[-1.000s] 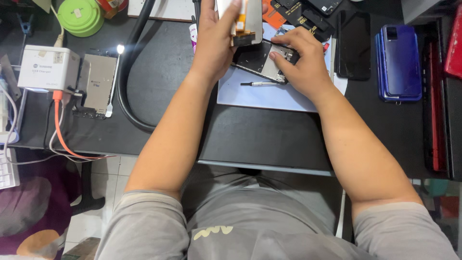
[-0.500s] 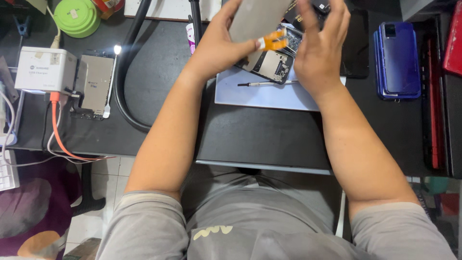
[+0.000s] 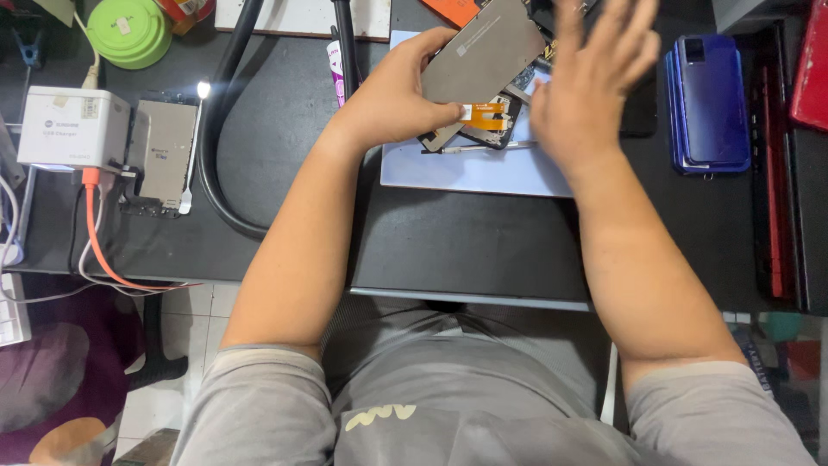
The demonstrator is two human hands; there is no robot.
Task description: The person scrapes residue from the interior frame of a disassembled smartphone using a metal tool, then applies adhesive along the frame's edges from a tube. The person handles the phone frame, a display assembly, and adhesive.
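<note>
Above the pale mat (image 3: 466, 173), the left hand (image 3: 392, 95) pinches a grey phone panel (image 3: 483, 53) by its lower edge, tilted up, likely to spare the orange ribbon cable (image 3: 486, 116) hanging beneath. The right hand (image 3: 591, 82) hovers just beside it, fingers spread wide, holding nothing. A blue phone (image 3: 709, 103) lies well apart on the table (image 3: 285, 173).

Left hand (image 3: 392, 99) pinching, right hand (image 3: 591, 86) spread open
</note>
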